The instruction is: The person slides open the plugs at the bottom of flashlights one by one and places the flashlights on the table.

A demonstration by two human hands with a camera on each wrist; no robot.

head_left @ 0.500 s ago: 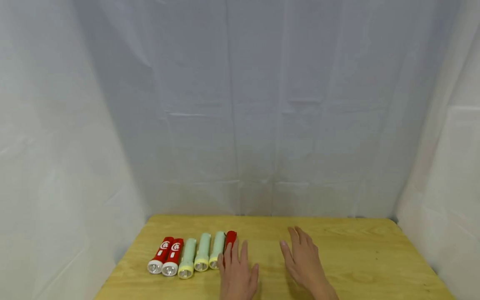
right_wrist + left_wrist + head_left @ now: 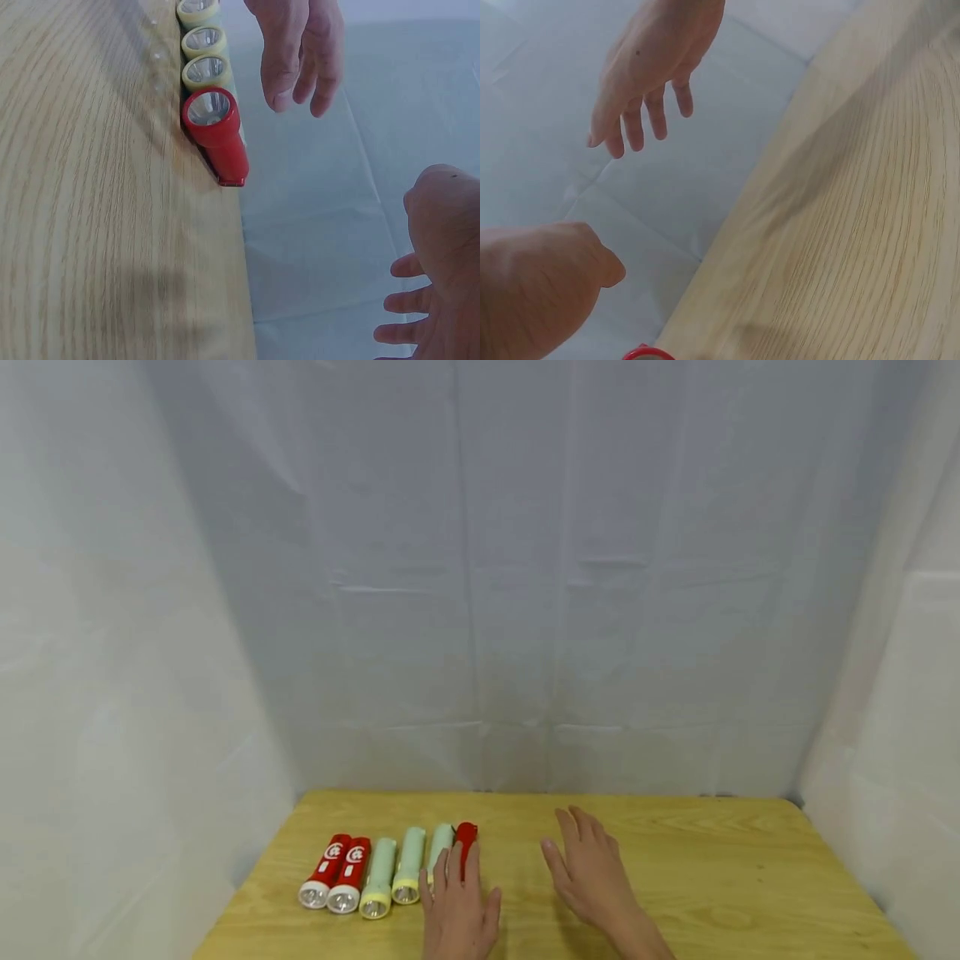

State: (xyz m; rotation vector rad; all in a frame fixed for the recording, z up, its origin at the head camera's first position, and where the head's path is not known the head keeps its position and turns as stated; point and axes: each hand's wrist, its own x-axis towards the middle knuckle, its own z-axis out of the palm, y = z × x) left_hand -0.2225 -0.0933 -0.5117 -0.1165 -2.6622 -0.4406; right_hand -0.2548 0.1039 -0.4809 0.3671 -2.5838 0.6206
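In the head view, my left hand (image 2: 459, 910) is held with fingers extended, overlapping the lower end of an all-red flashlight (image 2: 467, 835) and of the green flashlight (image 2: 442, 837) beside it. The right wrist view shows that red flashlight (image 2: 221, 142) lying on the table, lens toward the person, with the left hand (image 2: 300, 52) raised apart from it. My right hand (image 2: 592, 878) hovers over bare wood further right, fingers loosely spread and holding nothing. Left of the left hand lie two more green flashlights with yellow heads (image 2: 381, 868) (image 2: 410, 860).
Two red flashlights with white heads (image 2: 330, 868) (image 2: 352, 872) lie side by side at the row's left end. The wooden table (image 2: 720, 877) runs to a grey-white sheet (image 2: 525, 610) at the back, with pale sheets on both sides.
Both hands have shifted a little to the left, and the left one now covers the head of the rightmost green flashlight. The flashlights keep their order in the row.
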